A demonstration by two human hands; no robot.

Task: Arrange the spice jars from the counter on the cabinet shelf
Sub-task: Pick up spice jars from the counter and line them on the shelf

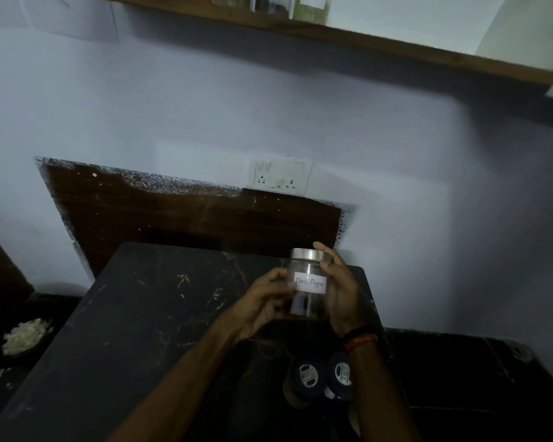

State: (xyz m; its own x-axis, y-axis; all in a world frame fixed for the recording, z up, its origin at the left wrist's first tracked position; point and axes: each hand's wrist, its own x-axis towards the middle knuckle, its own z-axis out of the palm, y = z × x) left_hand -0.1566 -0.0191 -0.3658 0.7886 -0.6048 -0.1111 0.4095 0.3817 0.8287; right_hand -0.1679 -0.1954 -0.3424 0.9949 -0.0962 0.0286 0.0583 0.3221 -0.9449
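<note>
A single head-worn wide-angle camera looks forward and slightly down from the person's standing position. The dark veined stone counter (134, 330) fills the lower frame, close to the lens. The pale painted wall (396, 186) faces the camera directly behind it, with a white switch-and-socket plate (281, 177) near centre. The brown wooden shelf (364, 43) crosses the top edge, tilted by the view angle. Only this view is provided.

It was a dim home kitchen: a dark marble surface (134, 314) stood against a painted wall with a switch-and-socket plate (280, 177), a wooden shelf (380, 46) carried jars (310, 8), and spice jars (305, 378) stood below.
</note>
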